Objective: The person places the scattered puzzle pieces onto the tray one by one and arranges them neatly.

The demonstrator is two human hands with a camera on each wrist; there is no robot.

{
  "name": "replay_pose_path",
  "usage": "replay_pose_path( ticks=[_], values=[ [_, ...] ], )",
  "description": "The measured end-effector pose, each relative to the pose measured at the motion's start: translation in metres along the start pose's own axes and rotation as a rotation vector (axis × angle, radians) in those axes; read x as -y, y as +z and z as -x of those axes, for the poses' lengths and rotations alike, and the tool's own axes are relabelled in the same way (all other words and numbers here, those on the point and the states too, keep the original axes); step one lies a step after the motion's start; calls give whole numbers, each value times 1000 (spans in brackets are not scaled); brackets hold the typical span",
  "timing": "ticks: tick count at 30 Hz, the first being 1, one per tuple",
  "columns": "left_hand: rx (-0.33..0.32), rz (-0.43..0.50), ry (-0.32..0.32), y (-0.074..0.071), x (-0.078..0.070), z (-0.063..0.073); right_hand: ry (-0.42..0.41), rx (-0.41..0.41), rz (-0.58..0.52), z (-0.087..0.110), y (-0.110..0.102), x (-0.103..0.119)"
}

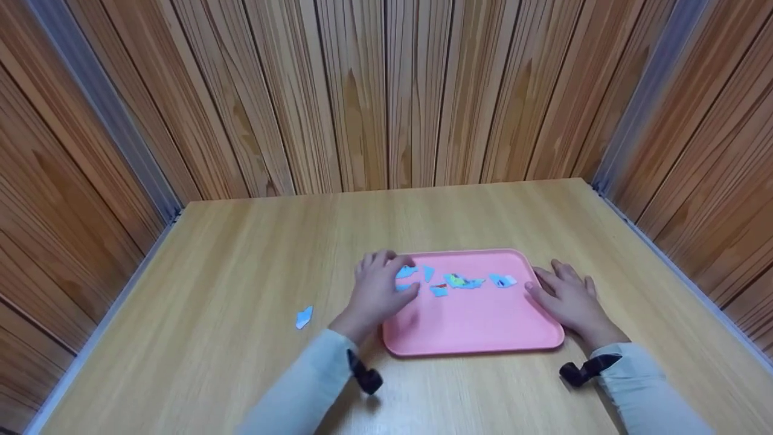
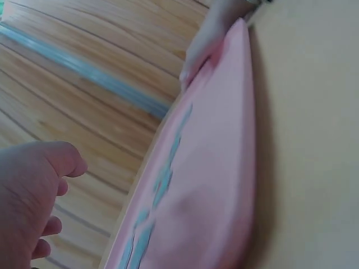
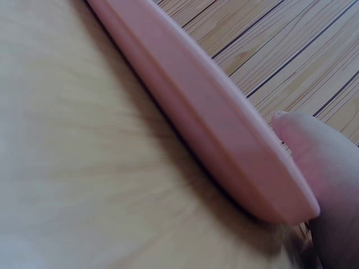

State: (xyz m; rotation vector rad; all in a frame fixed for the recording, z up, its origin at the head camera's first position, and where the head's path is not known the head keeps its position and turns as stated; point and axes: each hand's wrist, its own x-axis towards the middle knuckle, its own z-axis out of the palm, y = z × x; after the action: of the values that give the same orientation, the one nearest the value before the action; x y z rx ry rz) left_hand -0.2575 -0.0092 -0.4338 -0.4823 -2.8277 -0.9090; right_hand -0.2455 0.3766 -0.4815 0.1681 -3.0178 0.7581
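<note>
A pink tray (image 1: 477, 323) lies on the table, carrying several flat, irregular light-blue pieces with printed bits. One cluster (image 1: 464, 282) shows yellow-green, and a piece with a white corner (image 1: 503, 281) lies to its right. My left hand (image 1: 377, 293) hovers over the tray's left side, fingers loosely bent around the space above two blue pieces. Nothing is between its thumb and fingers in the left wrist view. At the right edge, my right hand (image 1: 567, 302) rests with its thumb (image 3: 297, 131) against the rim and its other fingers spread outside the tray.
A single light-blue piece (image 1: 304, 317) lies on the wooden table (image 1: 241, 272), left of the tray. Wood-patterned panels (image 1: 362, 96) stand behind the table and at both sides. Each wrist wears a black strap camera (image 1: 366, 374).
</note>
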Motion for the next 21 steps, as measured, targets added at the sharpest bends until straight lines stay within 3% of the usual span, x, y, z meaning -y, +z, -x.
replay_pose_path(
  ticks=[7,12,16,21],
  values=[
    [-33,-32,-115,-26,49,34,-5,0,5,0,-1,2],
    [-78,-52,-109,-42,84,60,-10,-16,25,-1,-2,4],
    [-103,-38,-71,-55,106,70,-4,-7,26,0,-4,3],
    [-63,-8,-84,-70,133,79,-9,5,23,-1,-3,4]
  ],
)
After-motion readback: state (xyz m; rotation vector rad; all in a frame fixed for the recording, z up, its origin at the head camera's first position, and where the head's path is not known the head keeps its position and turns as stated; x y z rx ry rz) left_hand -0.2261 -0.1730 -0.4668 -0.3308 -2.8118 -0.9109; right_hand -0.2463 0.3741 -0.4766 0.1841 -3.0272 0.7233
